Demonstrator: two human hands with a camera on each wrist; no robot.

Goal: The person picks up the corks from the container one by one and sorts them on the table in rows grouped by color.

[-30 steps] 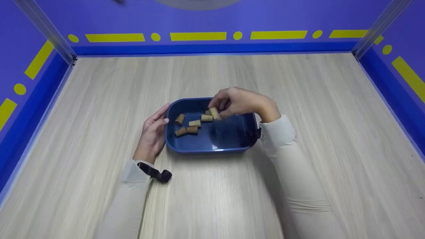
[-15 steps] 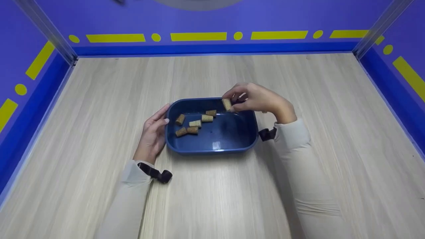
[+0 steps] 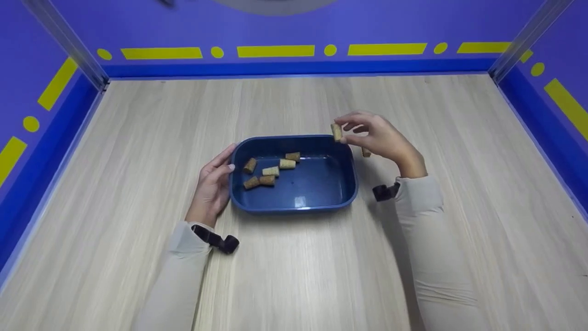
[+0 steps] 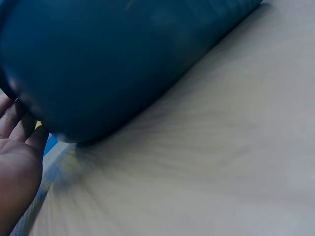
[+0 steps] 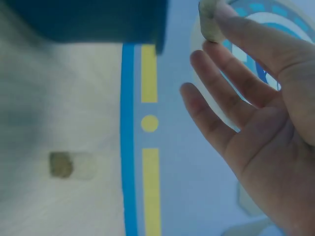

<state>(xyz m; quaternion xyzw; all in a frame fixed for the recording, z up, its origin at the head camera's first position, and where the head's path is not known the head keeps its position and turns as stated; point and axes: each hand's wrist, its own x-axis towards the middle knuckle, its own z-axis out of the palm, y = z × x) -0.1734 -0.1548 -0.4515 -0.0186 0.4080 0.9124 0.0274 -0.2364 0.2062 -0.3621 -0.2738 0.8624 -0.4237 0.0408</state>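
Note:
A dark blue rectangular bin (image 3: 294, 209) with rounded corners stands on the table. Several corks (image 3: 267, 180), some pale and some brown, lie in its left half. My left hand (image 3: 210, 186) rests against the bin's left end, thumb at the rim and fingers extended along the outer wall; the left wrist view shows those fingers (image 4: 19, 125) touching the wall. Above the far right corner of the bin, my right hand (image 3: 381, 138) pinches a pale cork (image 3: 336, 132) between thumb and fingertips. Its other fingers (image 5: 209, 113) are spread apart.
Another cork (image 3: 366, 152) lies on the table just right of the bin, partly hidden by my right hand. Wood-grain tabletop (image 3: 294, 276) surrounds the bin. Blue-purple panels (image 3: 294, 32) with yellow marks enclose the table at the back and both sides.
My right hand has lifted the pale cork from inside the bin and carried it rightward to the far right corner. The left hand and the bin have stayed in place.

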